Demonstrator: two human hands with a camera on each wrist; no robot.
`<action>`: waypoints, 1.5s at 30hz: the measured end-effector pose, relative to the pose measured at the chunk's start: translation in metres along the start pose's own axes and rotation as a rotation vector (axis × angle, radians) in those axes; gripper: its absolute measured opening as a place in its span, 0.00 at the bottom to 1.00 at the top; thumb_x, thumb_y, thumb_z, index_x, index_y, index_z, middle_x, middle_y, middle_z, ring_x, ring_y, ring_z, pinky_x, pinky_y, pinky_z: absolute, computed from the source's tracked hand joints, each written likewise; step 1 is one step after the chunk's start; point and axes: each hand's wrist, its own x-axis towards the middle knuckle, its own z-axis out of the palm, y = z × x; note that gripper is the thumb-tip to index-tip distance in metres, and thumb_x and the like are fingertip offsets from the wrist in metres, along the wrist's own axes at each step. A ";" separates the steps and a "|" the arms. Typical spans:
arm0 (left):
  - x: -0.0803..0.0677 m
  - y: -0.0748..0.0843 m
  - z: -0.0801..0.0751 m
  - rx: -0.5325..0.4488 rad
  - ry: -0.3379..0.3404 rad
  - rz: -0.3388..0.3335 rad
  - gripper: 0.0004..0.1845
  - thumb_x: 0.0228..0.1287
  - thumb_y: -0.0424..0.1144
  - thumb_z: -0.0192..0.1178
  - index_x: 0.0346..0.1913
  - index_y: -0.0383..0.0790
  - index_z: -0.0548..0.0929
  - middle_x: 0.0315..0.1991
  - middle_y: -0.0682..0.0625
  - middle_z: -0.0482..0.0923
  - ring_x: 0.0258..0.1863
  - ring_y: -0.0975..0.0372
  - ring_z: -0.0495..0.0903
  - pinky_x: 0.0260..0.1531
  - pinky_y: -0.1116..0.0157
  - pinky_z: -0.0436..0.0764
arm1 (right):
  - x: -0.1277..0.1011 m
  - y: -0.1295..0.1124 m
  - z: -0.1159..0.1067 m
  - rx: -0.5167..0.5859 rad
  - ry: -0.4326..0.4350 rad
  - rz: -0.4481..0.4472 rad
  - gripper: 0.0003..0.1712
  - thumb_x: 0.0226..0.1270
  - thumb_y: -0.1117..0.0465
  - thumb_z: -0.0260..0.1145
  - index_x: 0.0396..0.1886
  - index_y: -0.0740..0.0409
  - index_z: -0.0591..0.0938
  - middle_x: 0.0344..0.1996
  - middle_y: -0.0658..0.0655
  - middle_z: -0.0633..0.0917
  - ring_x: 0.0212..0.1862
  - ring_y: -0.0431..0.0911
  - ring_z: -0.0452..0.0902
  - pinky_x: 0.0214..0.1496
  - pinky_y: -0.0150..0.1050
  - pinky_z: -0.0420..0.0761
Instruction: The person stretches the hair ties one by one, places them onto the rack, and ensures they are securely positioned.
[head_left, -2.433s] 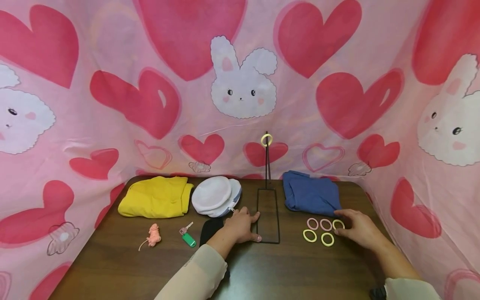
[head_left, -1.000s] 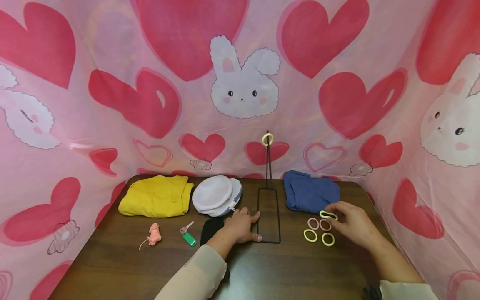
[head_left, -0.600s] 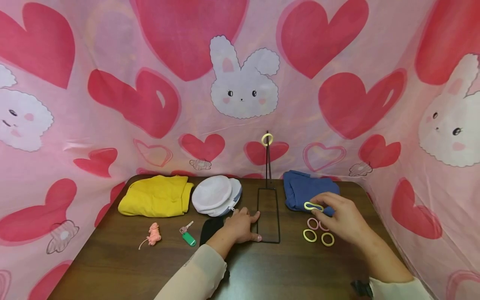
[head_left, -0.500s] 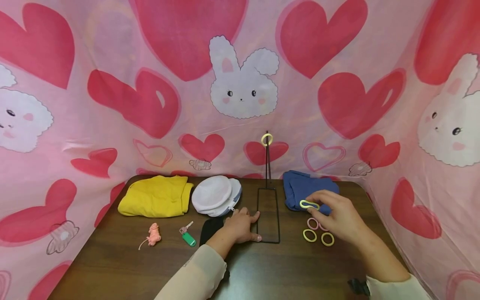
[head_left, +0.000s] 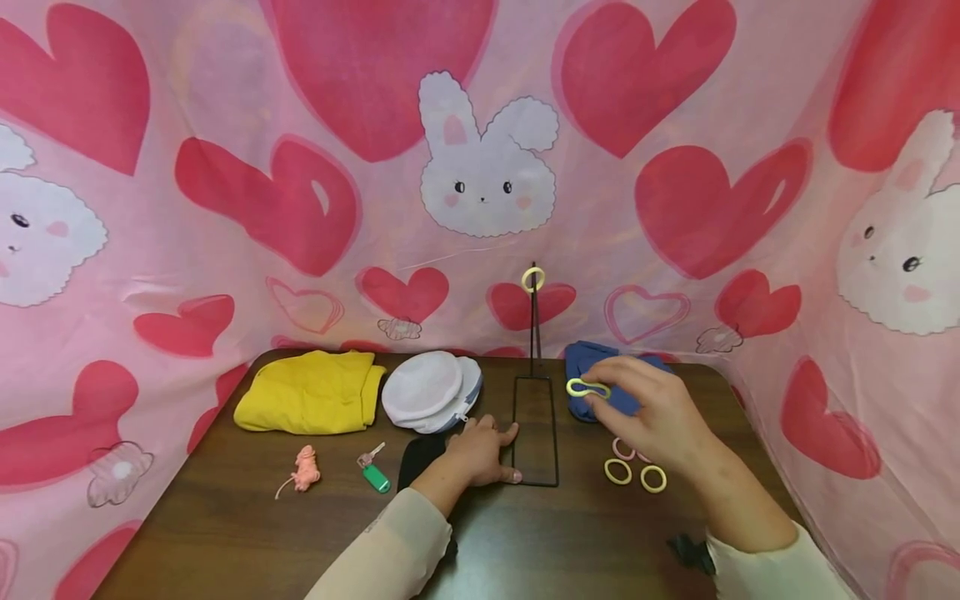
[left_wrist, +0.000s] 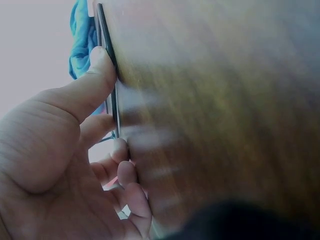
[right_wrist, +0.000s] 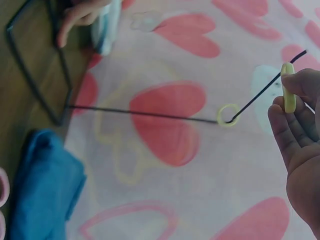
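Head view: the right hand pinches a yellow hair tie between thumb and fingertips, lifted off the tabletop near its far edge, just in front of the blue cloth. The tie is squeezed into a flat oval whose long axis runs left to right, one end poking out toward the black wire stand. It looks light, soft and springy, so a gentle pinch on one side of the loop should do, leaving the hole open. The left hand lies flat with straight fingers, pressing the stand's base frame onto the tabletop. The stand's rod rises upright, and another yellow tie hangs at its top. Four more ties lie toward the right edge, below the right hand.

Left wrist view: the left hand touches the thin black frame with thumb and fingertips, flat against the wood; nothing is gripped.

Right wrist view: the right hand holds the hair tie edge-on, so its long axis runs up and down in this frame, and it sits just beside the rod's free tip. The hung tie sits farther along the rod.
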 end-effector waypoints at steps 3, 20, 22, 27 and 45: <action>0.001 -0.001 0.001 -0.005 0.002 -0.002 0.49 0.53 0.67 0.73 0.78 0.63 0.68 0.63 0.44 0.70 0.61 0.50 0.68 0.51 0.42 0.75 | 0.011 -0.009 0.002 0.034 0.021 -0.024 0.13 0.67 0.56 0.74 0.47 0.55 0.89 0.45 0.51 0.88 0.47 0.45 0.85 0.60 0.26 0.74; 0.001 0.001 0.001 0.017 0.003 -0.017 0.49 0.53 0.68 0.73 0.78 0.64 0.69 0.57 0.46 0.72 0.58 0.51 0.69 0.50 0.43 0.77 | 0.048 -0.029 0.013 0.037 0.119 -0.136 0.17 0.72 0.50 0.70 0.48 0.58 0.89 0.45 0.55 0.88 0.46 0.49 0.86 0.59 0.28 0.75; 0.001 0.001 0.001 0.017 0.002 -0.015 0.49 0.53 0.68 0.73 0.78 0.63 0.69 0.58 0.46 0.72 0.58 0.51 0.69 0.50 0.43 0.77 | 0.048 -0.027 0.013 0.026 0.108 -0.126 0.15 0.69 0.54 0.73 0.49 0.58 0.89 0.45 0.54 0.88 0.46 0.48 0.85 0.59 0.28 0.75; 0.001 0.002 -0.002 0.024 -0.001 -0.006 0.48 0.54 0.68 0.72 0.78 0.63 0.69 0.59 0.46 0.72 0.59 0.50 0.70 0.49 0.43 0.77 | 0.048 -0.018 0.014 -0.012 0.070 -0.066 0.21 0.53 0.65 0.79 0.49 0.56 0.89 0.46 0.54 0.88 0.47 0.47 0.85 0.59 0.27 0.74; 0.003 0.000 -0.001 0.031 -0.013 -0.008 0.49 0.53 0.69 0.72 0.78 0.65 0.68 0.59 0.45 0.72 0.58 0.51 0.70 0.50 0.42 0.77 | 0.067 0.028 0.045 -0.047 0.121 0.104 0.18 0.58 0.67 0.80 0.49 0.61 0.87 0.44 0.55 0.88 0.45 0.47 0.84 0.47 0.48 0.86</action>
